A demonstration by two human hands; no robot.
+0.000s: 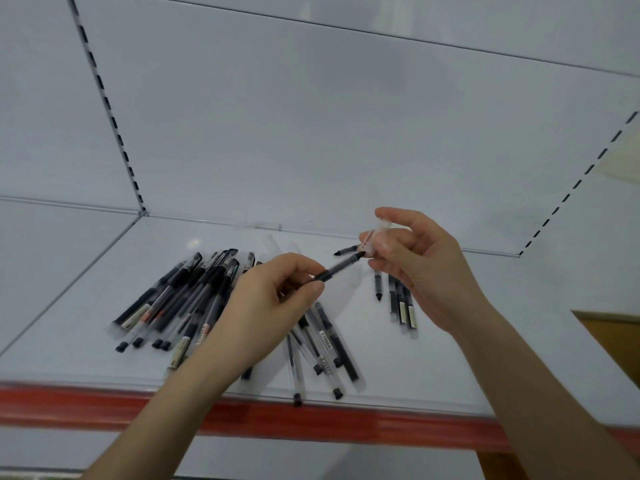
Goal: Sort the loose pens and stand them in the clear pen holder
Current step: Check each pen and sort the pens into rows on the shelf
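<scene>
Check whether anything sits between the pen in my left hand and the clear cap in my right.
Nothing visible. The left hand pinches the pen, its tip right at the clear cap in the right hand; loose pens lie below on the shelf.

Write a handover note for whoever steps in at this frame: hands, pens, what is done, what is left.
The left hand pinches a black pen, tip toward the right hand, which pinches a clear cap at that tip.
Pens: big pile at the left of the shelf, loose pens near its front edge, small row below the right hand.
Done: nothing stands in a holder; no holder plainly shows.
Left: probably cap this pen, then sort everything and stand it up.
</scene>
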